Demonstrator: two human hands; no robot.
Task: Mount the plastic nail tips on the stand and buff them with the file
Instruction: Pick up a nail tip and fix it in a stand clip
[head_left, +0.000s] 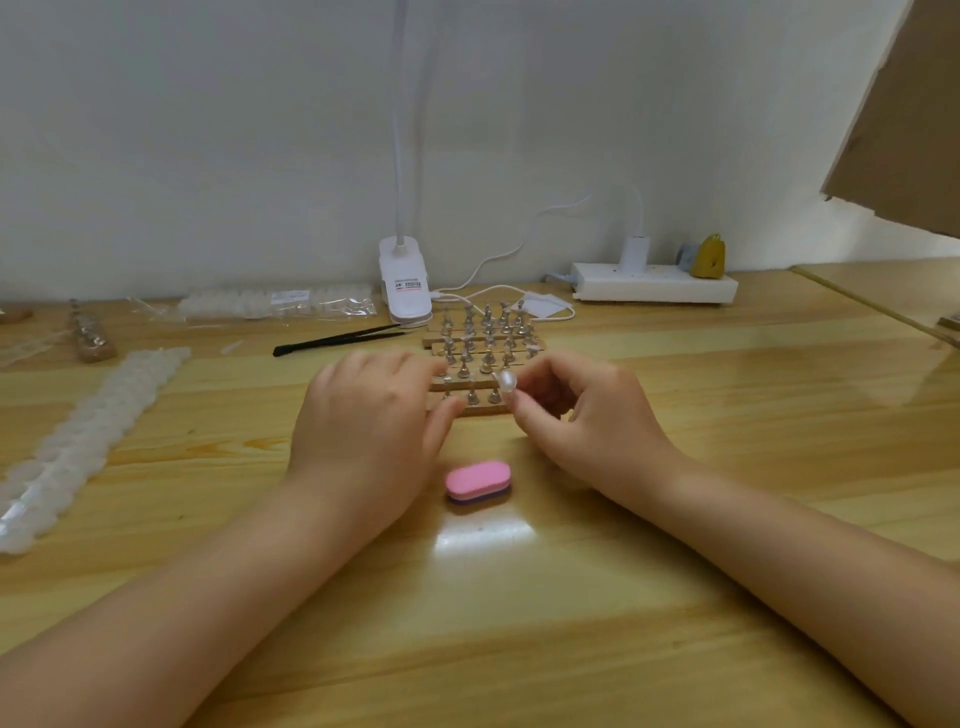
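On the wooden worktop (675, 415) at frame centre, the right hand (582, 415) pinches a clear nail tip (506, 382) above the stand (480, 364), which the left hand (369, 410), fingers extended, steadies; seat it squarely on a peg.

Glossy wood tabletop (727, 415) with lamp glare at centre, plain white wall (208, 130) along its far edge, brown cardboard panel (904, 119) overhanging the far-right corner.
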